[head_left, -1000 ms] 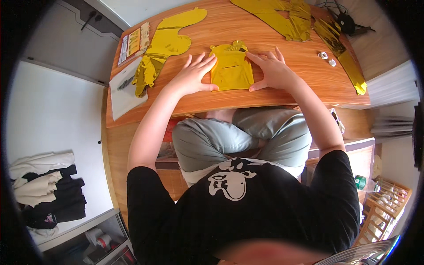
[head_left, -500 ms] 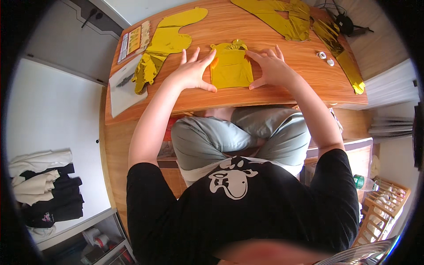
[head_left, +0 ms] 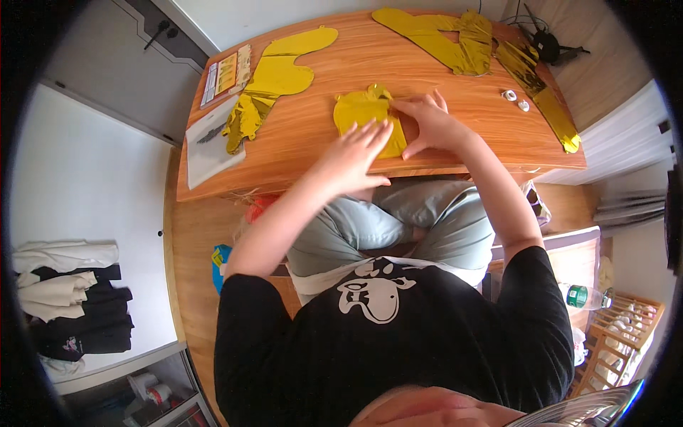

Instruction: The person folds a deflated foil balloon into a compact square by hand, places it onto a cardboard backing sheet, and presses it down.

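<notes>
A flat, folded gold foil balloon (head_left: 358,109) lies on the wooden table (head_left: 299,153) close to its front edge, with a small tab at its far end. My left hand (head_left: 353,160) reaches across its near left part, fingers stretched over the foil and thumb apart; it hides some of the surface. Along the right edge of the foil rests my right hand (head_left: 435,124), its thumb and fingers spread wide, fingertips at the upper right corner and thumb lower down. Neither hand is closed on the foil.
Another limp gold foil balloon (head_left: 284,64) lies at the left, by a printed card (head_left: 226,77) and a translucent bag (head_left: 213,153). More gold foil pieces (head_left: 445,43) spread at the far right. Two small white rolls (head_left: 509,95) and a black device with cables (head_left: 546,46) sit there too.
My left hand has moved right and nearer, from the foil's left side onto it. The foil's far left part now bulges outward. My right hand keeps to the right edge.
</notes>
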Motion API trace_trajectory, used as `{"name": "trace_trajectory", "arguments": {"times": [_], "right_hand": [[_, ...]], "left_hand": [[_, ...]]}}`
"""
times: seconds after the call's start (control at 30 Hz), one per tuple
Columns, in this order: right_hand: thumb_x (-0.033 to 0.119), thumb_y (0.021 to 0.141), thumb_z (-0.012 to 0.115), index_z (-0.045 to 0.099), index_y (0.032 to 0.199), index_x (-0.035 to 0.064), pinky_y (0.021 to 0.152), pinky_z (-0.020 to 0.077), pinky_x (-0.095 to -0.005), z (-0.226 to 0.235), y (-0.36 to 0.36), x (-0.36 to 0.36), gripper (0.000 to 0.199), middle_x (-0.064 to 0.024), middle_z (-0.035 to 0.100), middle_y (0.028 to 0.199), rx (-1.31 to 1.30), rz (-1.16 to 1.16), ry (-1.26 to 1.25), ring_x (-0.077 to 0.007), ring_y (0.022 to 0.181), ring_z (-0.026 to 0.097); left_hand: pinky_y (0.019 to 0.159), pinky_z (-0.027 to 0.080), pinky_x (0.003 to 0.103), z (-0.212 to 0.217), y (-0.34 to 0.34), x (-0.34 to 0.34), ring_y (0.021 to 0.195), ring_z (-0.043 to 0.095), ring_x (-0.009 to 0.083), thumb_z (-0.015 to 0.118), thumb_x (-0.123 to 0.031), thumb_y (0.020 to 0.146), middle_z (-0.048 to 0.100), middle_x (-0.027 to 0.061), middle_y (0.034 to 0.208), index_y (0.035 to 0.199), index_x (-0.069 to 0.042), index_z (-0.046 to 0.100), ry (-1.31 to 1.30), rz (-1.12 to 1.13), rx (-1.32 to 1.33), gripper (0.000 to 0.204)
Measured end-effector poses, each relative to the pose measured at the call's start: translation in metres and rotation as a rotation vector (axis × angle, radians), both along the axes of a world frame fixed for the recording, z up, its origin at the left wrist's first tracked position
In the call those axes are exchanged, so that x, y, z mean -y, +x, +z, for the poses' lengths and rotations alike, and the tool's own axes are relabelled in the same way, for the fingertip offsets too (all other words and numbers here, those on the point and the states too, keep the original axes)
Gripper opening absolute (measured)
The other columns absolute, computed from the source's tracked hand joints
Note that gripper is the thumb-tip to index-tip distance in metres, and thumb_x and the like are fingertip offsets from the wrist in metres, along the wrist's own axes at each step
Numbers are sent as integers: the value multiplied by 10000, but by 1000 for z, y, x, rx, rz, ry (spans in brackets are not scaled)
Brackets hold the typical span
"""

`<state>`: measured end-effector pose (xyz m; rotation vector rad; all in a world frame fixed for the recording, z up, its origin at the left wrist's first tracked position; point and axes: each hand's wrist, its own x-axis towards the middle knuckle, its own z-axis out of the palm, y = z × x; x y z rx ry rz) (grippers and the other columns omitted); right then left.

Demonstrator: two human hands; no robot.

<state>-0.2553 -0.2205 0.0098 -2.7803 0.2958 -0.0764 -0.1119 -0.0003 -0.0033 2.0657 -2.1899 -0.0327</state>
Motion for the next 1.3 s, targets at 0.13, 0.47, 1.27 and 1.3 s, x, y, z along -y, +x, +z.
{"name": "trace_trajectory", "arguments": {"times": [0.13,0.47,1.27,1.3], "right_hand": [[579,551,934,472,1538,159,1253,92,-621,-9,-26,-28,1167,-95,546,1518,75,147,28,-352,1476,375],[206,842,812,747,1088,89,1026,426,-477,-12,-56,-46,280,-61,714,1071,530,176,35,-283,1104,636],[159,920,739,371,1574,63,670,591,-363,-1,-26,-43,756,-151,743,919,83,-371,925,-192,763,717],[178,934,728,407,1558,67,671,587,-362,-1,-25,-42,710,-154,744,924,75,-374,965,-187,769,721]], "left_hand": [[1185,403,433,-28,-32,-32,1438,448,394,691,-198,936,456,253,1546,1543,49,357,-169,95,-53,735],[1192,396,401,61,-6,-48,1461,447,348,514,-207,1070,439,137,1604,1570,-128,427,68,-31,-399,514],[1261,261,516,-14,59,55,1540,328,313,635,-321,1014,409,94,1639,1571,-120,433,-62,-147,-201,626],[1261,261,516,-19,61,55,1540,328,313,635,-321,1014,409,94,1639,1571,-120,433,-60,-148,-206,626]]}}
